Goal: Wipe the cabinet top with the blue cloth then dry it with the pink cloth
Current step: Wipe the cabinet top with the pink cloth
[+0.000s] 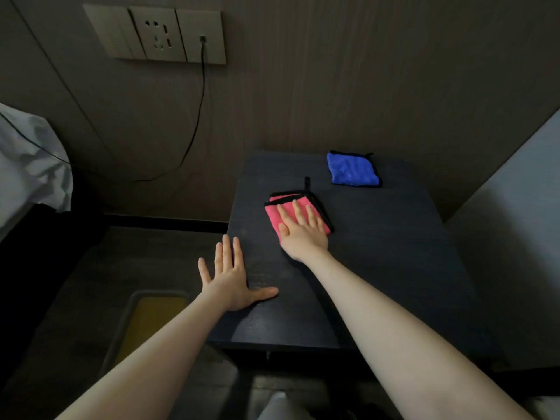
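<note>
The dark cabinet top [378, 253] fills the middle right of the head view. A folded pink cloth [274, 215] with black edging lies on its left-centre part. My right hand [303, 231] presses flat on the pink cloth, fingers stretched over it. A folded blue cloth [353, 169] rests at the far edge of the top, near the wall, untouched. My left hand [231, 278] lies flat with fingers spread on the cabinet's left edge, holding nothing.
A wall socket panel [157, 34] with a black cable [198, 116] hangs on the wall at upper left. White bedding [30, 159] sits at the left. A bin with a yellow liner [151, 322] stands on the floor left of the cabinet. A pale wall [521, 222] flanks the right.
</note>
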